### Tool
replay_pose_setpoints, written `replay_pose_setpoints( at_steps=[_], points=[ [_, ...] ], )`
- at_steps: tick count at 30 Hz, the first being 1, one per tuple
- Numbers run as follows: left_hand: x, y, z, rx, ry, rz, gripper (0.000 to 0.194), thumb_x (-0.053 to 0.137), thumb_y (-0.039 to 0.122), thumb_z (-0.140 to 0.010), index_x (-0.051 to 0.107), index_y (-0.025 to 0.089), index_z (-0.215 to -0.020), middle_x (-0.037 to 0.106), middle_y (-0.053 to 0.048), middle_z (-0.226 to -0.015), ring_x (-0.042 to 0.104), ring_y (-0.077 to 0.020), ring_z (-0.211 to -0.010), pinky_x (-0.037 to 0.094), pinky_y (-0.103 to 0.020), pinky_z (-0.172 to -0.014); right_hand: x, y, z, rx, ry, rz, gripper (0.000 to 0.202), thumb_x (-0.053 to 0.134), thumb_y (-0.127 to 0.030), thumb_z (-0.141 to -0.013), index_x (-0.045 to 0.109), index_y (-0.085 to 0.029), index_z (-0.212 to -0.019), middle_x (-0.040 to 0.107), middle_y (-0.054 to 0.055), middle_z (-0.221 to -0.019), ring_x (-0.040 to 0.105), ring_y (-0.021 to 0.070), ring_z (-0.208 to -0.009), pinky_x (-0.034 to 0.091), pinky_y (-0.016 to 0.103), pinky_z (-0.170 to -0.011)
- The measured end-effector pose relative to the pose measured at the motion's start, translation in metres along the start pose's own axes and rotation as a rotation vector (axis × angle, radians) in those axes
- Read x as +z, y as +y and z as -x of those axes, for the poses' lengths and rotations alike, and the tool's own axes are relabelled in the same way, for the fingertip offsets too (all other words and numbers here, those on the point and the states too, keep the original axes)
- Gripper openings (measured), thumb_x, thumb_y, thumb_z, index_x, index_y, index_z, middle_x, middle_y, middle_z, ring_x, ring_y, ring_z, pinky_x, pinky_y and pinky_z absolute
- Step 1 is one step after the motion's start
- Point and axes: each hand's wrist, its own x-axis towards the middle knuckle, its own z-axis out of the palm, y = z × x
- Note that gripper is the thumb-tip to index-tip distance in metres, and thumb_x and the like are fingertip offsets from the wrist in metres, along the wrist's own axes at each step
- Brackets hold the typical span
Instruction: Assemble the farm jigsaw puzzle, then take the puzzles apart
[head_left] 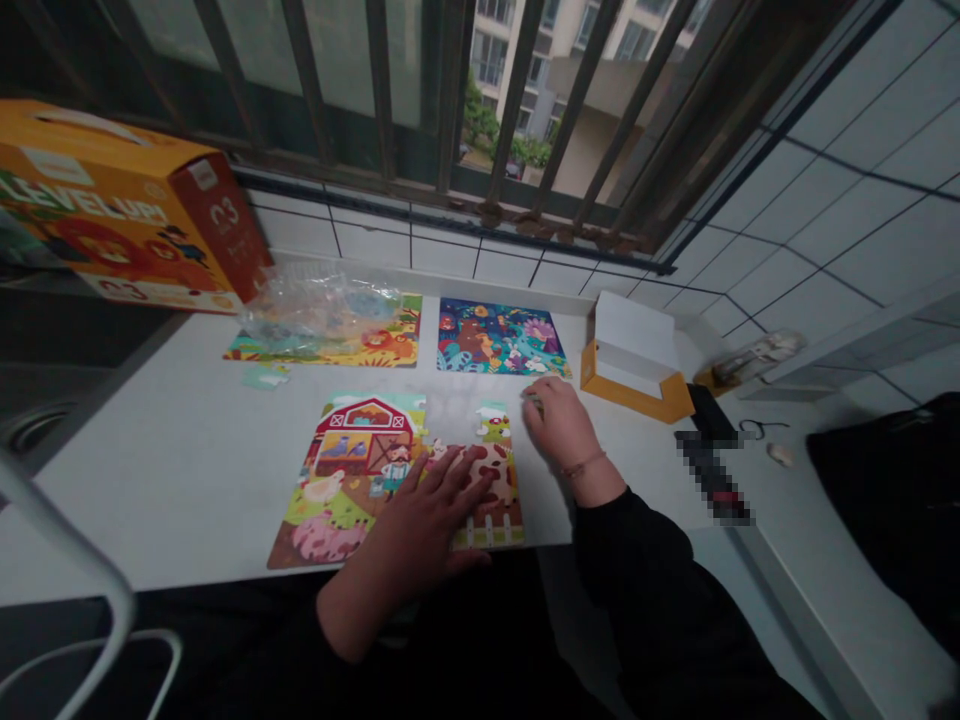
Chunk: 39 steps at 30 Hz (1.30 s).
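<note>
a home is suggested, though whether a kitchen or some other room is meant cannot be told for certain. the wall (847, 170) is faced with white tiles with dark joints, and the window (360, 70) is fitted with bars, through which a residential-looking building (491, 50) and greenery (480, 122) are seen. below it a white counter (180, 450) is set, and a farm jigsaw (360, 475) is spread there.
</note>
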Motion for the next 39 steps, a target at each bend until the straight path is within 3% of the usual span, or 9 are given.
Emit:
replay_pose_setpoints(
  at_steps=[4,10,16,19,25,30,39],
  points=[
    [0.002,0.002,0.002,-0.005,0.044,0.001,0.093,0.068,0.07,-0.096,0.033,0.035,-0.175,0.025,-0.008,-0.185,0.022,-0.0412,-0.169,0.022,-0.065,-0.134,0.003,-0.025,0.008,-0.197,-0.122,-0.072,0.028,0.054,-0.019,-0.108,0.081,-0.018,-0.116,0.077,0.013,-0.126,0.067,0.0277,-0.122,0.049,0.043,-0.115],
    [0.001,0.003,0.004,-0.017,0.029,0.003,0.094,0.068,0.069,-0.097,0.031,0.035,-0.176,0.025,-0.008,-0.185,0.02,-0.0415,-0.17,0.022,-0.065,-0.134,0.013,-0.029,0.006,-0.222,-0.279,-0.024,0.047,0.056,-0.008,-0.102,0.073,-0.019,-0.143,0.07,0.012,-0.152,0.065,0.0261,-0.138,0.047,0.042,-0.122],
    [0.001,0.007,0.002,-0.039,0.038,0.009,0.088,0.07,0.067,-0.097,0.04,0.033,-0.172,0.027,-0.01,-0.184,0.022,-0.0424,-0.169,0.024,-0.067,-0.133,0.018,-0.023,-0.003,-0.223,-0.251,-0.032,0.043,0.055,-0.011,-0.104,0.074,-0.014,-0.142,0.069,0.015,-0.153,0.064,0.0256,-0.142,0.045,0.043,-0.126],
    [0.001,0.015,-0.005,-0.057,0.044,0.02,0.09,0.071,0.07,-0.094,0.046,0.026,-0.168,0.029,-0.013,-0.183,0.023,-0.0444,-0.168,0.022,-0.068,-0.134,0.021,-0.019,-0.004,-0.225,-0.209,-0.069,0.038,0.058,-0.015,-0.105,0.077,-0.016,-0.138,0.07,0.015,-0.151,0.065,0.0253,-0.14,0.046,0.044,-0.125],
    [0.005,0.025,-0.026,0.019,0.028,0.066,0.104,0.062,0.077,-0.097,0.025,0.021,-0.177,0.029,-0.011,-0.183,0.023,-0.0387,-0.17,0.015,-0.062,-0.138,0.027,-0.009,-0.005,-0.224,-0.163,-0.133,0.03,0.06,-0.021,-0.107,0.079,-0.018,-0.13,0.071,0.015,-0.15,0.066,0.0263,-0.138,0.046,0.046,-0.122],
    [0.011,0.025,-0.031,-0.01,0.032,0.077,0.102,0.06,0.078,-0.097,0.03,0.02,-0.175,0.029,-0.016,-0.182,0.023,-0.0391,-0.17,0.014,-0.062,-0.138,0.027,-0.003,-0.013,-0.24,-0.171,-0.204,0.025,0.064,-0.021,-0.106,0.077,-0.019,-0.127,0.076,0.012,-0.138,0.067,0.0258,-0.132,0.046,0.045,-0.12],
    [0.017,0.024,-0.029,-0.015,0.059,0.081,0.097,0.065,0.071,-0.097,0.034,0.022,-0.174,0.028,-0.014,-0.183,0.022,-0.0383,-0.17,0.015,-0.062,-0.138,0.026,0.004,-0.029,-0.283,-0.206,-0.194,0.035,0.068,-0.014,-0.101,0.071,-0.017,-0.136,0.074,0.013,-0.138,0.064,0.0266,-0.131,0.045,0.045,-0.119]
  ],
)
